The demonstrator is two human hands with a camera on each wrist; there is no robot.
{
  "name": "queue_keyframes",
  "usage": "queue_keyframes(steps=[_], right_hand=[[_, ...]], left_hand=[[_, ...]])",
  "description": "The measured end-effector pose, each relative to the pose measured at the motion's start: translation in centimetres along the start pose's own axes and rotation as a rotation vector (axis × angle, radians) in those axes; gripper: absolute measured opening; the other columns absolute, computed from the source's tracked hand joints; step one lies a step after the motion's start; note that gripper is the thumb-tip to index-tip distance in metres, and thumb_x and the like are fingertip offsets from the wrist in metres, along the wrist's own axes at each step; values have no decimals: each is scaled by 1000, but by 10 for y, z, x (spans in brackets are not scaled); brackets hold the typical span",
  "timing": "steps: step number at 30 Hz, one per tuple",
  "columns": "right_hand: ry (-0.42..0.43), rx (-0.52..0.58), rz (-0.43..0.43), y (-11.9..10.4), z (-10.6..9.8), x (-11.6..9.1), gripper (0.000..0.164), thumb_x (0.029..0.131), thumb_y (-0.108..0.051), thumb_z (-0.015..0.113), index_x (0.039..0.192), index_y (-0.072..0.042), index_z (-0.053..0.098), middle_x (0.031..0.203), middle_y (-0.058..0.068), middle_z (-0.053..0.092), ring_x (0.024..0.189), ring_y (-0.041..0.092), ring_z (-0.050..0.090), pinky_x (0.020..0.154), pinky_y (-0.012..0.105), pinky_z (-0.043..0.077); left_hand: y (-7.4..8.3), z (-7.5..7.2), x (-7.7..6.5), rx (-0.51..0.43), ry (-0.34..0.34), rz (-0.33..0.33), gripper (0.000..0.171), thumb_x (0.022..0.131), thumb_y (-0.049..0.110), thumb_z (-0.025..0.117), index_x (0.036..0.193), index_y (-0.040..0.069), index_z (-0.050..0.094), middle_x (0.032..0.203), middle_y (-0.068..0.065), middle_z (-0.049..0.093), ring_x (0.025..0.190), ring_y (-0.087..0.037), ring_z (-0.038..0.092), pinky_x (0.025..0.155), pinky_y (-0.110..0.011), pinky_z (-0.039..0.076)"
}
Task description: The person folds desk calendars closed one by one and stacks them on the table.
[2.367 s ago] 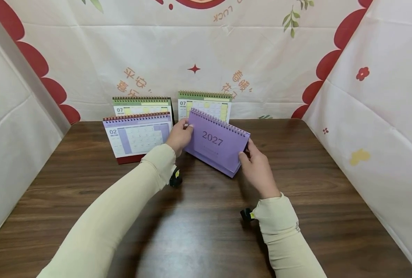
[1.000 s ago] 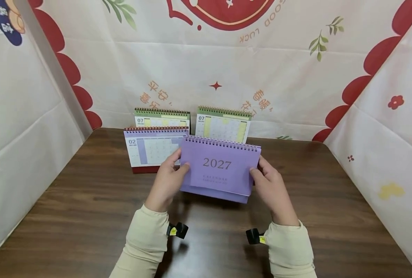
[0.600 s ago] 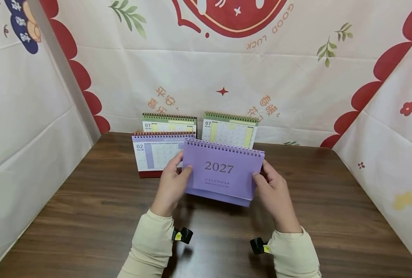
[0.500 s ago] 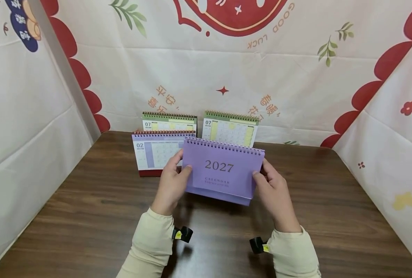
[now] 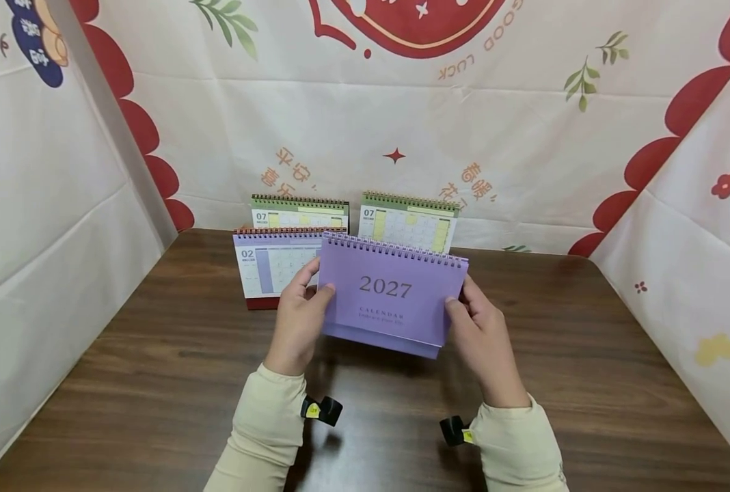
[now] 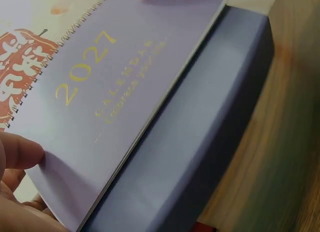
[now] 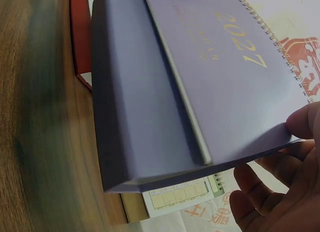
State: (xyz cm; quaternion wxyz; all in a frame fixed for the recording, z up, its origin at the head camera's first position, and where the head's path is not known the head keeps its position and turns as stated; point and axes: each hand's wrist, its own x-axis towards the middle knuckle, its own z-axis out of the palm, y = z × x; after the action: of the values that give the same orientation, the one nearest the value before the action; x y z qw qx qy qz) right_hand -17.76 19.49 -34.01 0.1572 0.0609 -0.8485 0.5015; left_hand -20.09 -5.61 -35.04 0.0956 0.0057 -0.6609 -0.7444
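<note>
A purple spiral-bound desk calendar (image 5: 386,301) printed "2027" is held up between both hands, tilted, its cover facing me. My left hand (image 5: 297,318) pinches its left edge, thumb on the cover and fingers behind. On the right edge my right hand (image 5: 482,335) grips in the same way; the right wrist view shows the thumb on the cover (image 7: 225,82) and fingers behind it. In the left wrist view the purple base (image 6: 200,117) stands out below the cover pages. The calendar's lower edge appears to hang above the table.
Behind the left hand stands a calendar with a red base (image 5: 266,266), its page marked 02. Two green-topped calendars, one at left (image 5: 300,213) and one at right (image 5: 408,222), stand near the back cloth (image 5: 340,130). Everything is on a brown wooden table (image 5: 156,383).
Over the earlier frames the purple calendar came nearer and turned from slanted to almost square-on, the left hand shifting along its left edge. In the last half second, it moves only slightly.
</note>
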Motion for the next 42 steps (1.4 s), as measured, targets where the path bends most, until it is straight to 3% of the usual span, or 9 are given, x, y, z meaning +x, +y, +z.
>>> queue_keyframes(steps=[8, 18, 27, 34, 38, 42], right_hand=[[22, 7, -21, -3, 0, 0, 44, 105, -20, 46, 148, -25, 48, 132, 4, 62, 108, 16, 59, 84, 19, 48], [43, 128, -28, -4, -2, 2, 42, 104, -15, 50, 145, -13, 50, 128, 8, 62, 105, 18, 56, 84, 19, 47], [41, 143, 50, -3, -1, 3, 43, 105, -31, 48, 142, -8, 53, 131, 9, 60, 109, 16, 54, 88, 24, 43], [151, 80, 28, -2, 3, 3, 25, 102, -19, 55, 115, 1, 61, 110, 10, 61, 96, 16, 53, 81, 25, 43], [152, 27, 4, -1, 3, 3, 19, 101, -15, 57, 105, 1, 66, 103, 8, 60, 87, 16, 53, 72, 23, 43], [132, 49, -14, 1, 4, 3, 18, 101, -14, 57, 105, 1, 66, 107, 7, 61, 87, 16, 55, 70, 22, 44]], left_hand=[[1, 0, 2, -84, -22, -6, 40, 96, -2, 56, 134, 12, 61, 126, -7, 56, 95, -24, 52, 80, -37, 45], [5, -1, 3, -239, -82, -9, 35, 96, -8, 52, 131, -2, 56, 128, -12, 52, 104, -22, 45, 90, -33, 37], [6, 0, 2, -356, -89, 7, 35, 98, -7, 47, 132, -2, 51, 129, -11, 47, 119, -25, 45, 96, -32, 39], [9, 2, 3, -352, -72, 1, 37, 99, -7, 47, 135, -2, 50, 129, -12, 46, 118, -24, 45, 95, -31, 41], [9, 1, 2, -334, -49, -7, 38, 98, -7, 49, 135, -1, 51, 129, -12, 47, 118, -24, 47, 96, -31, 41], [9, 0, 1, -325, -33, -11, 38, 98, -7, 50, 135, 0, 52, 131, -11, 47, 118, -24, 48, 96, -32, 42]])
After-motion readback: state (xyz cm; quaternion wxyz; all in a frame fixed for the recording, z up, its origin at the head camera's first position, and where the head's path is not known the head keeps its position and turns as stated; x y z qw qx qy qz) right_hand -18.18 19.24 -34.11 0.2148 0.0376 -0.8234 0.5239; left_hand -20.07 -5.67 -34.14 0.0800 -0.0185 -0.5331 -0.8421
